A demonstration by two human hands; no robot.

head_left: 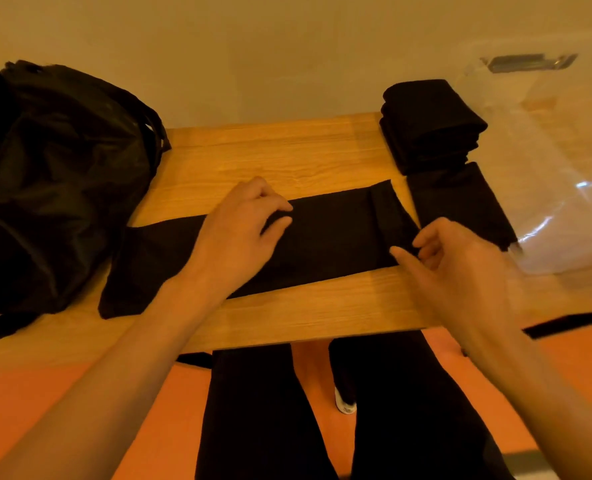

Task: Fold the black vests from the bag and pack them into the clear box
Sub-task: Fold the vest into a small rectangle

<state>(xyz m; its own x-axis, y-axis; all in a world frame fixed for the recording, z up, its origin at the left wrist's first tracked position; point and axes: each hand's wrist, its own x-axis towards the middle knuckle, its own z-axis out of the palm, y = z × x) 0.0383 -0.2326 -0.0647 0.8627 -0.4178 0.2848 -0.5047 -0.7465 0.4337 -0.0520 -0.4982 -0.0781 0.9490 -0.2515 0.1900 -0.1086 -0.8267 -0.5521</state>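
Head view showed the left hand (242, 230) pinching the vest (329, 237) mid-strip and the right hand (460, 265) pinching its end; I feared loose cloth slipping into a crooked fold.

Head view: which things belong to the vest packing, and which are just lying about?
Job: black bag, flat vest, folded vest stack, single folded vest, clear box.
Not the job: black strip off the table's near right edge, white shoe on the floor.

Head camera looks steeply down, close over table (287, 150).
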